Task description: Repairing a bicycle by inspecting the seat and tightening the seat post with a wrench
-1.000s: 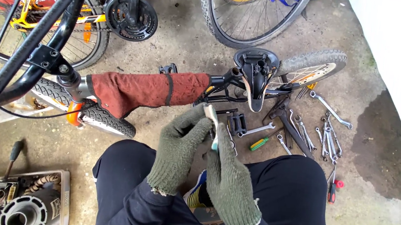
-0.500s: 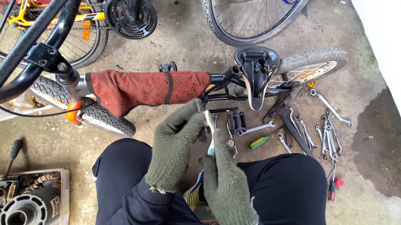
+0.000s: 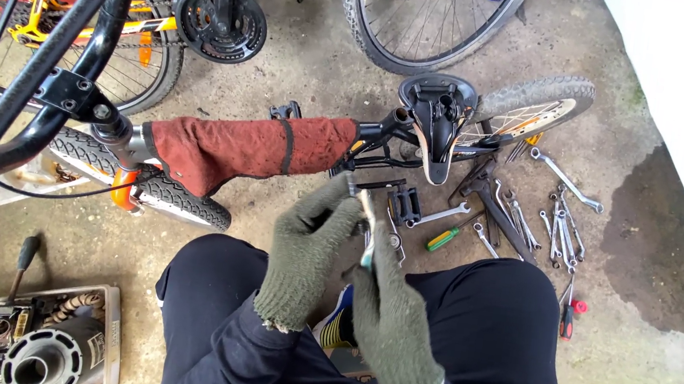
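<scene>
A slim metal tool with a pale bluish handle stands nearly upright between the two gloved hands, above the person's lap: the left hand pinches its upper end with curled fingers, and the right hand is closed round its lower part. Just beyond the hands lies a small bicycle on its side, its frame wrapped in a red cloth, its black saddle ahead. Loose wrenches and a green-handled screwdriver lie on the concrete floor to the right of the right hand.
</scene>
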